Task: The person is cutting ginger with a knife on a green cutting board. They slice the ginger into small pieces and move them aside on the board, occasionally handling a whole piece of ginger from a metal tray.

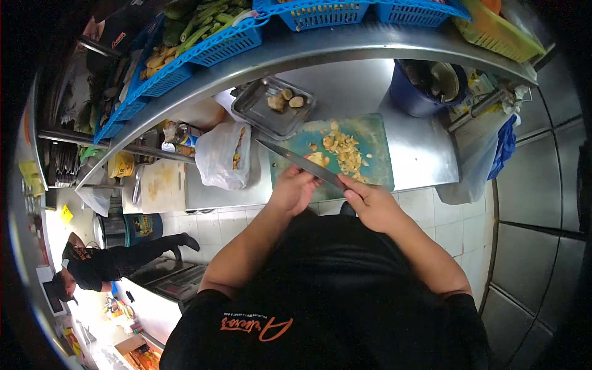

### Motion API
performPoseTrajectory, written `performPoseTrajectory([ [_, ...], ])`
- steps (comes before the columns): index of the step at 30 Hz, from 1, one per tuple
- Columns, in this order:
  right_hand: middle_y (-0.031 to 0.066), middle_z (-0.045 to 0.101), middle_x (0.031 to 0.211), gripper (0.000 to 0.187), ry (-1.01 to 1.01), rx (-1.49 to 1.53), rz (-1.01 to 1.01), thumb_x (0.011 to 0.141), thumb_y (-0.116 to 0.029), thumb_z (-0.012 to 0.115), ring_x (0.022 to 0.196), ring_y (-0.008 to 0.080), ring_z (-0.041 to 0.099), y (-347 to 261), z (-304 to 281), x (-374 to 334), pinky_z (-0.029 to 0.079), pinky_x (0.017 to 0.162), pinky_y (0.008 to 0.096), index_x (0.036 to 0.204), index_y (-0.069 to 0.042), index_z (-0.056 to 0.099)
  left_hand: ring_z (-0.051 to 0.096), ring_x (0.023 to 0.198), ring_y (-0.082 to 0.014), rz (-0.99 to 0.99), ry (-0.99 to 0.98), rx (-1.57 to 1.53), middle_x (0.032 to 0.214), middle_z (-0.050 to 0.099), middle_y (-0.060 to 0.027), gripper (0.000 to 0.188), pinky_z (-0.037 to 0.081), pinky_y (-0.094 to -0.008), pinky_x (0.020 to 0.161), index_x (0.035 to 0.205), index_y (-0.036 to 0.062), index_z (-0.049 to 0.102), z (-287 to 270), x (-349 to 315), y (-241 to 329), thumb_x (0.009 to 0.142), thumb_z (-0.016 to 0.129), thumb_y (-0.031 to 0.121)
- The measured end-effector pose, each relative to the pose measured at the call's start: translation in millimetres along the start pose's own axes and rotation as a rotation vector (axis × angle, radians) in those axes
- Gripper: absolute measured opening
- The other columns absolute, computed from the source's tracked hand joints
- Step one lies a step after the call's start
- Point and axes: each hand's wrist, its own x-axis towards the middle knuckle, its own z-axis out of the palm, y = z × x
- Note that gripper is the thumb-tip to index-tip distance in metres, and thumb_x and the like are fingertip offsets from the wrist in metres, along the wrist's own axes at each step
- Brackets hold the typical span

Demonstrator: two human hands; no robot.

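A long kitchen knife slants over the green cutting board, its tip pointing to the far left. My right hand is closed round its handle. Close under the blade is my left hand, fingers curled up against the steel; whatever they hold is hidden. Just past the blade lies a pale yellow piece, which looks like peeled ginger. Sliced and chopped ginger is heaped on the board's right half. Beyond the board, a metal tray contains several unpeeled-looking chunks of ginger.
An open white plastic bag stands left of the board. A blue bucket with utensils is at the back right. Overhead runs a steel shelf with blue vegetable baskets. Another person is at far left.
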Motion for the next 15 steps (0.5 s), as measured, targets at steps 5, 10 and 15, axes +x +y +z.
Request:
performPoseTrajectory([
  [5,0.017,0.07,0.121,0.045,0.036,-0.054,-0.08,0.103,-0.032,0.055,0.111,0.0378,0.066,15.9,7.7,1.1,0.05,0.096,0.0382,0.144,-0.012,0.055,0.062,0.116,-0.0274,-0.002,0.012,-0.08,0.127,0.064,-0.0133,0.038,0.049,-0.0421,0.102,0.133,0.0014,0.055,-11.0,-2.6,-1.7,0.096,0.061,0.004],
  [10,0.0205,0.067,0.126,0.045,0.014,-0.005,0.156,0.104,-0.034,0.052,0.112,0.0412,0.065,54.3,0.1,2.2,0.051,0.097,0.0433,0.143,-0.014,0.055,0.061,0.118,-0.0274,-0.056,0.025,-0.16,0.128,0.064,-0.0135,0.036,0.049,-0.0409,0.103,0.133,-0.0011,0.055,-25.9,-8.2,-4.7,0.097,0.058,0.003],
  [15,0.0221,0.067,0.124,0.044,0.146,0.054,0.025,0.104,-0.036,0.052,0.113,0.0403,0.065,66.5,5.6,-5.8,0.05,0.097,0.0429,0.143,-0.016,0.056,0.061,0.117,-0.0266,-0.039,0.051,-0.087,0.128,0.064,-0.0131,0.036,0.049,-0.0389,0.104,0.131,-0.0024,0.055,-9.8,-11.4,3.9,0.096,0.059,0.003],
])
